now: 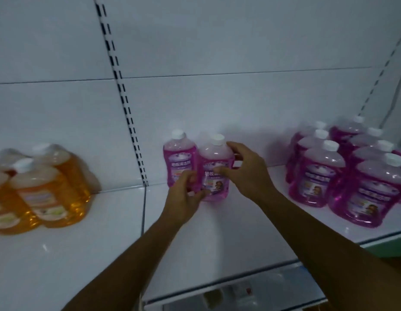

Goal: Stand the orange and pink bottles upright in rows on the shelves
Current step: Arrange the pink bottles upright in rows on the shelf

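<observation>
Front pink bottle point(215, 169) upright, between both hands | right hand point(244, 169) grips shoulder | left hand point(186, 194) pinches base | rear bottle point(179, 158) touching, behind-left

Two pink bottles point(200, 164) upright mid-shelf; pink cluster point(352, 171) right; orange bottles point(38, 189) left.
</observation>
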{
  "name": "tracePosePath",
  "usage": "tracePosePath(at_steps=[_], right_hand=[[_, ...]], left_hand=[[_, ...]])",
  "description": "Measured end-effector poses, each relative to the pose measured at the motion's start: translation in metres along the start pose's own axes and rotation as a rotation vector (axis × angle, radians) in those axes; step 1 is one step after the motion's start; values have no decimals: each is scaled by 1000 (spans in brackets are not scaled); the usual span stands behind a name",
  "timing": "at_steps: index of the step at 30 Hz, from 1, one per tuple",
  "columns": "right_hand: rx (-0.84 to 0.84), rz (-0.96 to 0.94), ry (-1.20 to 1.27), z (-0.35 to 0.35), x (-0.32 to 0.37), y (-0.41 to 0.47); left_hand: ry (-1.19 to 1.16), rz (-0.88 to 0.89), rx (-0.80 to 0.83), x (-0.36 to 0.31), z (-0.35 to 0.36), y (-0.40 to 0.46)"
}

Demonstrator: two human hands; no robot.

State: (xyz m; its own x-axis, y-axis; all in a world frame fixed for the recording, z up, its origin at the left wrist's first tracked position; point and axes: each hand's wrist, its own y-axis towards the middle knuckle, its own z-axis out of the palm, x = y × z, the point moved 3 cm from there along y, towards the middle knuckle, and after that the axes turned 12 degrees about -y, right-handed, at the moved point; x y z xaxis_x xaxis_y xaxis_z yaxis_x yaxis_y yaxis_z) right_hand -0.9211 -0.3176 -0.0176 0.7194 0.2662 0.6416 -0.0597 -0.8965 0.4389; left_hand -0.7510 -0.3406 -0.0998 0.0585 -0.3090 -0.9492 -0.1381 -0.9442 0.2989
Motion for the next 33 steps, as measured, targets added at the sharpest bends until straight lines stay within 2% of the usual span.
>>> tracePosePath(at_steps=[3,8,12,16,18,20,22,24,28,33], right_hand=[[77,-45,66,29,15,13],[158,-51,106,57,13,25],[166,4,163,62,1,23],[176,22,106,70,-14,6],[160,46,91,69,-22,-4],[117,76,90,57,-30,-10],[52,93,86,39,-37,-16],[-22,94,82,16,-45,-23],[-185,136,68,-35,-64,-46],[-455,195,-57,-102,-95,-78]], left_hand=[[-3,-49,-111,6,-34,-4],[173,-45,-119,15,-61,-6],[197,-45,-142,20,-59,-7],[255,-72,-149,22,-56,-10],[369,-79,-214,21,-57,-18],[465,22,-289,17,-57,-27],[455,150,-222,9,-47,-34],[378,213,-53,-1,-22,-37],[246,29,217,-11,47,-26],[174,-32,375,-13,125,-1]])
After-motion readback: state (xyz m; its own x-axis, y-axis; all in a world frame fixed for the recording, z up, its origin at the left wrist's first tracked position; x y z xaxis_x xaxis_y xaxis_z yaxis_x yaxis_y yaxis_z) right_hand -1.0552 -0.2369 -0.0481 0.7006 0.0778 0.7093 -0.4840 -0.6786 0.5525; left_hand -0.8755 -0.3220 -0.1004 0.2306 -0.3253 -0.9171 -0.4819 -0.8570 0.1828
